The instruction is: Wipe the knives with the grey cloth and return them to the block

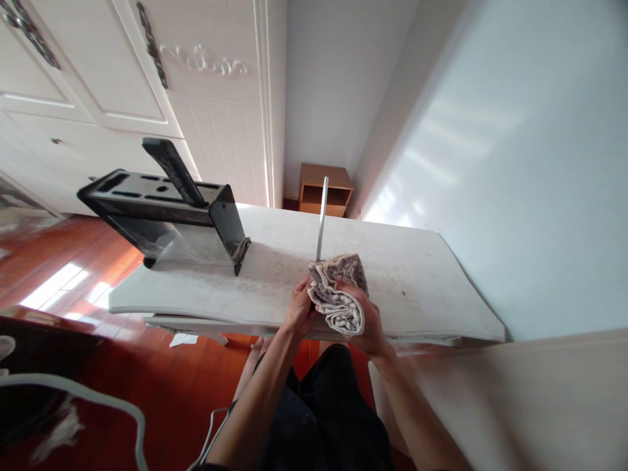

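In front of me, my right hand [367,320] is closed around a folded brown-and-cream cloth [341,288]. From behind the cloth's far edge a thin silvery metal bar [322,219] points away from me, past the far edge of the white board. My left hand [300,307] is closed just left of the cloth, at the bar's near end. Its fingertips and whatever handle the bar may have are partly hidden. Both hands are above the near edge of the white board [397,261].
On the board's left stands a black metal frame [167,204] with a raised handle. White cabinets [216,131] and a small wooden stand [326,175] are beyond. A wall rises at the right. A pale hose [93,394] and dark box [44,353] lie lower left.
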Demonstrator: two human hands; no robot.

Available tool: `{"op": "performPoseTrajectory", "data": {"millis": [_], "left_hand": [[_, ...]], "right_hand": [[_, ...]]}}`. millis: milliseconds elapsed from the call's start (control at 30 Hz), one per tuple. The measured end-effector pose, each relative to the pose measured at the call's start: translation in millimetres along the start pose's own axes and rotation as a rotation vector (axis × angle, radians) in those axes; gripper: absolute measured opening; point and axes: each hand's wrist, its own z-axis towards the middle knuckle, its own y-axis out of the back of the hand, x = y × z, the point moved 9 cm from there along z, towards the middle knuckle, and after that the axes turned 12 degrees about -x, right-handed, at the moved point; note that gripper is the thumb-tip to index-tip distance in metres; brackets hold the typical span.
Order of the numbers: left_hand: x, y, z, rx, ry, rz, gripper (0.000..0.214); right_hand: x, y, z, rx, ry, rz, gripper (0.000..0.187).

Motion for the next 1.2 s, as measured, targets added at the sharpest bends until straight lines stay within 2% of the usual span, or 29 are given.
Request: {"op": "performPoseTrajectory", "data": {"millis": [67, 200, 267, 333, 400, 533, 600, 700, 767, 867, 933, 1067, 1200], "left_hand": [[-1, -6.0, -1, 0.058, 0.025, 0.002, 0.04], [-16, -17.6, -3, 0.17, -0.098, 0.122, 0.036], [-21, -23.2, -5, 0.198, -0.174, 0.168, 0.035], [-21, -27.6, -6, 0.202, -0.22, 0.193, 0.035], [-19, -30.0, -6, 0.185, -0.241, 0.227, 0.038], [-27, -30.9, -9, 0.123, -0.36, 0.339, 0.04], [-33, -32.1, -11, 0.103, -0.424, 0.385, 0.041], [-33, -33.3, -11, 0.084, -0.444, 0.421, 0.043], [-33, -33.5, -11, 0.072, -0.465, 0.462, 0.038], [-33, -34.8, -11, 0.072, -0.507, 0.556, 0.028], [-36, -35.5, -13, 0.068, -0.54, 0.586, 0.024], [-46, -35.8, -22, -0.014, -0.656, 0.56, 0.014], [-53, -39.6, -40, -0.137, -0.897, 0.605, 0.011]], "right_hand": [[-15, 11, -4, -0.086, -0.139, 0.028, 0.06], [-41, 34, -14, -0.445, -0.427, 0.09, 0.051], [-46, 39, -18, -0.602, -0.527, 0.105, 0.042], [-44, 39, -18, -0.68, -0.585, 0.127, 0.038], [-39, 34, -16, -0.658, -0.613, 0.166, 0.038], [-33, 12, -10, -0.38, -0.629, 0.331, 0.043], [-36, 4, -12, -0.287, -0.656, 0.468, 0.047], [-51, -1, -15, -0.236, -0.746, 0.656, 0.053], [-59, -1, -15, -0.193, -0.768, 0.695, 0.053], [-67, 2, -14, -0.115, -0.732, 0.611, 0.046], [-74, 6, -18, -0.117, -0.72, 0.526, 0.046], [-85, 12, -28, -0.231, -0.695, 0.457, 0.043], [-95, 11, -38, -0.357, -0.724, 0.451, 0.032]]}}
